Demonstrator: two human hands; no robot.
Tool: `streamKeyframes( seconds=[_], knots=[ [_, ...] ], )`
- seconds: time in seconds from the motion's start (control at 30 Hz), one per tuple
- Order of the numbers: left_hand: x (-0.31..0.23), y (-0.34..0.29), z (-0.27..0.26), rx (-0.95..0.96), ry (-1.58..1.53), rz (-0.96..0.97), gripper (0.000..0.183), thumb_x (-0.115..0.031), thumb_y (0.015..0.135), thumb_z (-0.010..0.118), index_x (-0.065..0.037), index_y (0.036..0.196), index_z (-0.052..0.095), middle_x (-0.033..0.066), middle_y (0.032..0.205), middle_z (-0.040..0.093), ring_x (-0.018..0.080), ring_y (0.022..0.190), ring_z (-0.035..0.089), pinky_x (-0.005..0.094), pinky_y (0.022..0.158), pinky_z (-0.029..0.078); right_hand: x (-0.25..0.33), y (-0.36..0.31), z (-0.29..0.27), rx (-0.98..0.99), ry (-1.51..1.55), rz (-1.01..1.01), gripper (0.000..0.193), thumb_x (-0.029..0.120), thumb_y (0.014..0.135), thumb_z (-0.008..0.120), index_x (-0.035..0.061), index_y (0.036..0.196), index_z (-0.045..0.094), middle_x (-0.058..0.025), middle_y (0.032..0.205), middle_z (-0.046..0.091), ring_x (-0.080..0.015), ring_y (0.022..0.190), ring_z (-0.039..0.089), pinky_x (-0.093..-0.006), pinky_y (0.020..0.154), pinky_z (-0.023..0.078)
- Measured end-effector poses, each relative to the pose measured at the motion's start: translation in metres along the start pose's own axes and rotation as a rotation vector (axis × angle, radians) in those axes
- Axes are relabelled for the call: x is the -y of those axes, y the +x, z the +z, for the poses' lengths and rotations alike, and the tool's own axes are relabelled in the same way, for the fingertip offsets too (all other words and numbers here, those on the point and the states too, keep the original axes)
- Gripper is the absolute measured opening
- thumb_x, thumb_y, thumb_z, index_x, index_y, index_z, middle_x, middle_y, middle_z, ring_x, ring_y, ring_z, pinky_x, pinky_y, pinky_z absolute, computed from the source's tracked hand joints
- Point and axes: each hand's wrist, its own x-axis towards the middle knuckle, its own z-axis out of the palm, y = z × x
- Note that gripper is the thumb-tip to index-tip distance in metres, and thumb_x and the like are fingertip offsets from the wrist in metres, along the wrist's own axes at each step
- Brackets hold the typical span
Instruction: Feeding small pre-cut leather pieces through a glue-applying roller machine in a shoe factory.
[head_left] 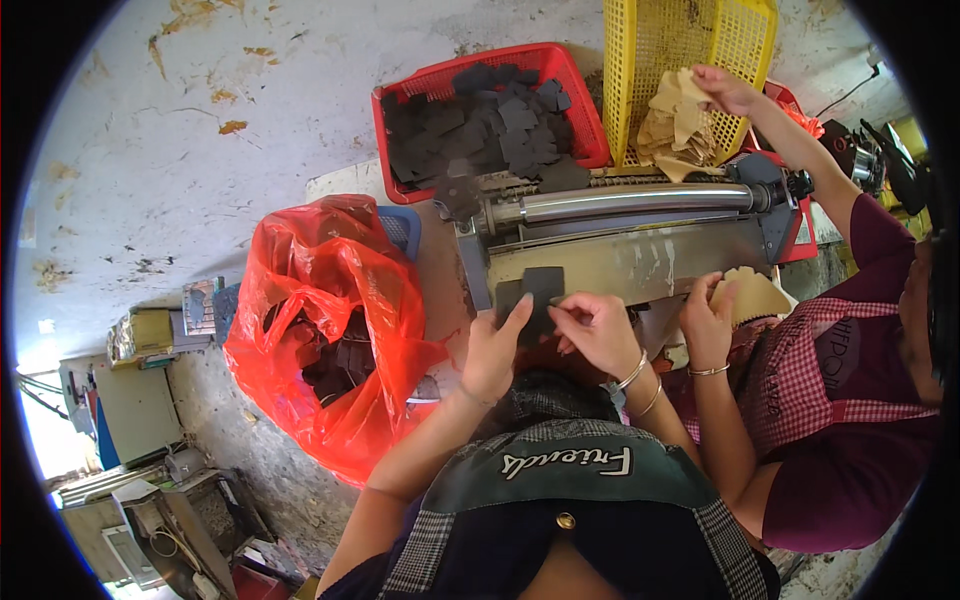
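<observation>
My left hand (490, 352) grips a few thin dark grey flat pieces (543, 285), its thumb lying across them. They overlap in front of a metal roller machine (610, 260). On their right edge the bent fingers of my right hand (602, 335) close, thumb and forefinger together. Two bangles circle my right wrist. Behind the machine's shiny roller (630, 203), a red basket (590, 140) holds a heap of similar dark pieces (500, 115). One dark piece (458, 197) lies by the roller's left end.
An open red plastic bag (390, 290) with dark scraps stands left, beside a blue basket (402, 228). At right, a co-worker holds a tan piece (752, 297) and reaches for tan pieces (680, 125) in a yellow crate (620, 90). Their arm is close to my right arm.
</observation>
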Motion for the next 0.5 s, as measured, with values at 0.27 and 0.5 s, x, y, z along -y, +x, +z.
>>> streamKeyframes(
  seconds=[0.27,0.5],
  knots=[
    [0.008,0.007,-0.003,0.043,0.029,0.125,0.017,-0.005,0.091,0.058,0.005,0.104,0.059,0.0090,0.093,0.066,0.0141,0.077,0.063,0.0263,0.066,0.052,0.000,0.042,-0.022,-0.283,0.190,0.015,0.024,0.019,0.089,0.064,-0.0045,0.084,0.062,-0.0071,0.067,0.063,-0.0109,0.049,0.060,-0.0237,0.044,0.049],
    [-0.005,0.000,-0.001,0.068,-0.139,-0.087,0.019,-0.008,0.092,0.058,0.005,0.106,0.059,0.0096,0.095,0.066,0.0146,0.077,0.063,0.0260,0.063,0.053,-0.002,0.017,-0.014,0.044,0.023,0.194,0.024,0.016,0.090,0.061,-0.0057,0.081,0.059,-0.0081,0.064,0.061,-0.0119,0.050,0.061,-0.0236,0.044,0.050]
  ],
)
